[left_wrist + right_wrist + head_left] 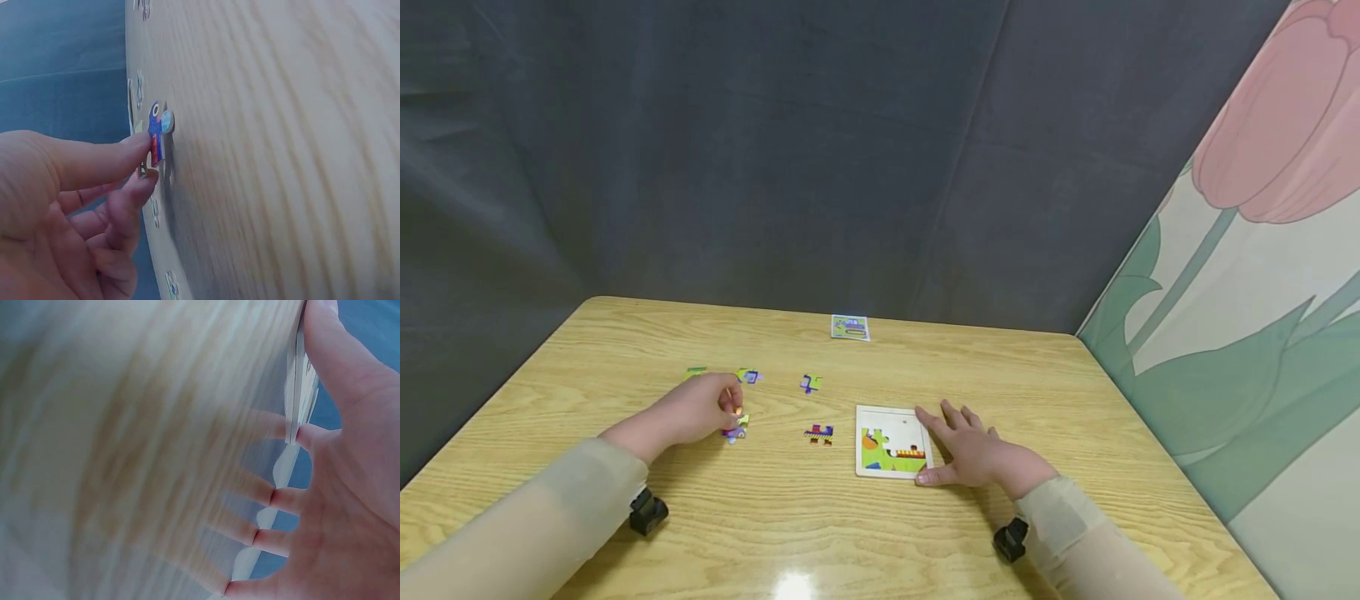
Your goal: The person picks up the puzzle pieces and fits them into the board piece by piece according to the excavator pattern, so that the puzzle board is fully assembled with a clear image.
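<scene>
Beige sleeves [542, 517] are entered first, one to each arm; at each cuff a small black camera [648, 512] is fitted. Beneath all is set a table [865, 542], pale wood, grained.

Right hand [966, 454]: unclenched, fingers spread. Its thumb is laid at the near right corner of the board [887, 419], its index finger at the far right corner.

Board: square, white-framed, laid flat just left of the right hand. Its lower part is filled with fitted sections in green, orange and red-and-yellow; most of its upper part is left white, marked with one small dot.

Striped piece [819, 434]: red and purple, banded black and yellow; laid flat between board and left hand [703, 408].

Left hand: held well left of the board. A blue piece [156, 131], marked with a white ring and touched with red, is pinched between thumb and fingers. Whether the table is touched by it cannot be told.

Loose pieces [810, 383]: scattered beyond the left hand, green and purple-blue among them; one is partly hidden by that hand.

Card [850, 327]: printed in green and purple, placed near the table's far edge.

Curtain [775, 167]: dark blue-grey, hung behind.

Wall [1180, 433]: at right, painted with a pink tulip [1270, 125].
</scene>
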Action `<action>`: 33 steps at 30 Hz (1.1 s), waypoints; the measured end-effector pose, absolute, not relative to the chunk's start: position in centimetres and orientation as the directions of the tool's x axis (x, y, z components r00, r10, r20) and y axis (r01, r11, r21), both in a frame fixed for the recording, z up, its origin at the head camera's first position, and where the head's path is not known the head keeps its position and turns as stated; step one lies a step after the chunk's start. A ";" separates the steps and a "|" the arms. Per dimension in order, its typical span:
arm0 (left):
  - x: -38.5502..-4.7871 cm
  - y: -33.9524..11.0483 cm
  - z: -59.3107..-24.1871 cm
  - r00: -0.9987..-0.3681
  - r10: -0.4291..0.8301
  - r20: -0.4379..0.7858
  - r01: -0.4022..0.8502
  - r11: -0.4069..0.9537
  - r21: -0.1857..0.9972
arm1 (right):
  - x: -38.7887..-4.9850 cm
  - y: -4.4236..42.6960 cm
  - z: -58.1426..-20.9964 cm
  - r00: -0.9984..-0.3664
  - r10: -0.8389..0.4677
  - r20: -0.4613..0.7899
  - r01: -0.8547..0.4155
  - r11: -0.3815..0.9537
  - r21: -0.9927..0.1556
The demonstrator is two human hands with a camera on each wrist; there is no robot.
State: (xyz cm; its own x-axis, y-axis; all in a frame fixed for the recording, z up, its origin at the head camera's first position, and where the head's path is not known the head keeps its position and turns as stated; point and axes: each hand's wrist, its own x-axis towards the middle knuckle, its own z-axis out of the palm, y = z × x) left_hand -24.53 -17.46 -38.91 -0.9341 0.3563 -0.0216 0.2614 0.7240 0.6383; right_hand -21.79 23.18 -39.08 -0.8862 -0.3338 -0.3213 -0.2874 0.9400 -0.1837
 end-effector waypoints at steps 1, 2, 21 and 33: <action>-24.6 -17.3 -38.9 -0.935 0.355 -0.007 0.269 0.721 0.638 | -21.8 23.2 -39.1 -0.886 -0.336 -0.320 -0.289 0.939 -0.186; -24.6 -17.2 -38.9 -0.935 0.354 0.007 0.277 0.717 0.640 | -21.8 23.2 -39.1 -0.885 -0.337 -0.320 -0.290 0.939 -0.186; -25.2 -8.5 -37.8 -0.904 0.421 0.079 0.326 0.559 0.762 | -22.1 23.0 -39.3 -0.891 -0.335 -0.308 -0.293 0.940 -0.174; -25.1 -3.0 -38.7 -0.877 0.479 0.042 0.297 0.470 0.831 | -22.2 22.9 -39.3 -0.896 -0.317 -0.312 -0.279 0.947 -0.160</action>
State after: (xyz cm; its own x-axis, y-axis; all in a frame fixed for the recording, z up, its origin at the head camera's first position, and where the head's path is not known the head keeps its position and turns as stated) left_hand -25.09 -3.02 -38.69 -0.8770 0.4786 0.0420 0.2966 0.4704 0.8311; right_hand -22.19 22.90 -39.31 -0.8956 -0.3172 -0.3119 -0.2795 0.9467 -0.1604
